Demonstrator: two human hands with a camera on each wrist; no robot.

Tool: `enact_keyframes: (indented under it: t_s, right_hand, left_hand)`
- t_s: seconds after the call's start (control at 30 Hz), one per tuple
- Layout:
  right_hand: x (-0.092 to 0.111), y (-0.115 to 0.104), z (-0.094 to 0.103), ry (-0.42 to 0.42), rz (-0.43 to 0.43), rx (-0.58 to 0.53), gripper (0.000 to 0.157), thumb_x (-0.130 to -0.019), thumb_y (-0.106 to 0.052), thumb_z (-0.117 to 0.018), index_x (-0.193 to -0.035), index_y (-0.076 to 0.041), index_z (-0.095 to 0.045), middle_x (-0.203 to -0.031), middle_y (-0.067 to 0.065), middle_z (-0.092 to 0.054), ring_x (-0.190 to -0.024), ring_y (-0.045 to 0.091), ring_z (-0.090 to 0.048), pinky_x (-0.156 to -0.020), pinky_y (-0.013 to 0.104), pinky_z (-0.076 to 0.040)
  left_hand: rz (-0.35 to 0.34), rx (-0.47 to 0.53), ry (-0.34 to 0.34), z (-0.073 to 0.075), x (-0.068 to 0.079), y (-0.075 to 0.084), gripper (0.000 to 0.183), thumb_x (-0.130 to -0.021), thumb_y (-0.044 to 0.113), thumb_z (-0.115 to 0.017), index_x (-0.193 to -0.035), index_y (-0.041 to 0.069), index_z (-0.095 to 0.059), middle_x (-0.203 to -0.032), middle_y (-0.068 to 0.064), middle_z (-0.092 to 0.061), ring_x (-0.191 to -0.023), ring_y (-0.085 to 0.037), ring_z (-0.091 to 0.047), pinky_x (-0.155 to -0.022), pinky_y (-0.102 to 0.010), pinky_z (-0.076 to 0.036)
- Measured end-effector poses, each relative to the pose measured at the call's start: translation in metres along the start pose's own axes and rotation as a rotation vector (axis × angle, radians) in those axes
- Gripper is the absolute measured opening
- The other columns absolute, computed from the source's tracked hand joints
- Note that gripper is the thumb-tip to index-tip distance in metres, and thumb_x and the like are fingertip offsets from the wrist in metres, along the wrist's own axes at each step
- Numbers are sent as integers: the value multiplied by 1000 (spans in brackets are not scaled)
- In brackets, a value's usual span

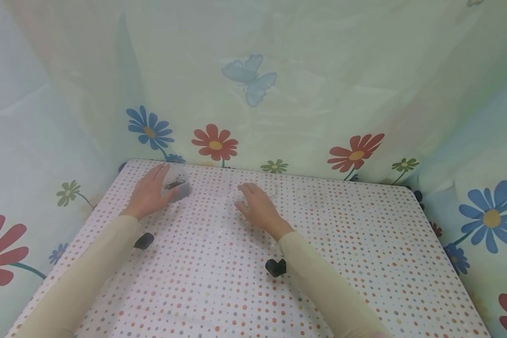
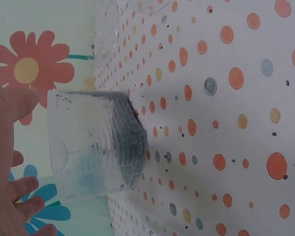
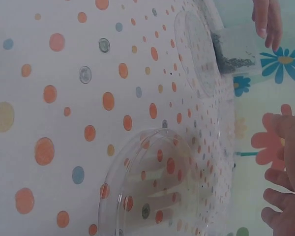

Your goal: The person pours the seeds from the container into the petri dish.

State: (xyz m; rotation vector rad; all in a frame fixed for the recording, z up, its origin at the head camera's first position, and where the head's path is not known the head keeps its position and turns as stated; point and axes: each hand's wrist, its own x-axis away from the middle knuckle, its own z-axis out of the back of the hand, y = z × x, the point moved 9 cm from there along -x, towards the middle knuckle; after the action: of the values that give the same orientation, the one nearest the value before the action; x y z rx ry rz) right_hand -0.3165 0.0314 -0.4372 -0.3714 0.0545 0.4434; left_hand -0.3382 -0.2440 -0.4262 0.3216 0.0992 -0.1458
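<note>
Nearest: pale sleeves (image 1: 321, 274) are running in from the lower edge, a dark piece (image 1: 276, 267) sitting beside the right one and another beside the left. The right hand (image 1: 259, 211) is hovering over the dotted cloth (image 1: 219, 300), palm down, fingers loosely spread and gripping nothing. Below it a large clear dish (image 3: 155, 191) is lying on the cloth, dots showing through it. A second clear dish (image 3: 192, 54) is lying between that one and the container.

Farther, toward the table's far left corner: the clear container (image 2: 96, 142) is standing upright on the cloth, dark stuff sitting low inside and flecks clinging to its wall. The left hand (image 1: 149, 192) is standing wide about its rim; contact I cannot tell.

Progress, judging: placing is looking done, with container and dishes resting on the cloth. A firm grip on the container is not yet showing, and no dark stuff is showing in the two dishes. How much is left, these views are not telling.

In the way: the left hand is partly covering the container in the head view. More clear pieces may be lying about; glare is washing them out.

Farthest: a flowered backdrop (image 1: 295, 136) is hanging behind the table edge.
</note>
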Motion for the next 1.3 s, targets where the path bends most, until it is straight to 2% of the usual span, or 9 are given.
enact_keyframes:
  t_s: [0.6,0.9,1.3]
  right_hand:
    - [-6,0,0,7,-35,-54,53,-98,-36,-54,-144,-12,-43,-150,9,-42,-142,25,-38,-117,40,-33]
    - [-9,4,-4,-21,-65,-47,53,-99,-37,-53,-144,-13,-42,-152,8,-40,-143,24,-36,-118,40,-32]
    - [-12,7,-10,-26,-95,-67,53,-99,-40,-52,-144,-14,-43,-153,7,-39,-143,23,-35,-118,40,-32]
  left_hand:
    - [30,35,-33,-7,-10,-13,91,-88,47,-66,-155,11,-16,-160,-21,-17,-145,-45,-19,-114,-67,-18]
    - [71,118,-71,-15,-13,-20,97,-85,45,-71,-156,16,-12,-162,-18,-12,-147,-43,-14,-114,-65,-21]
    - [131,180,-126,-23,-16,-29,103,-83,47,-71,-156,12,-7,-161,-22,-7,-146,-47,-13,-113,-66,-21]
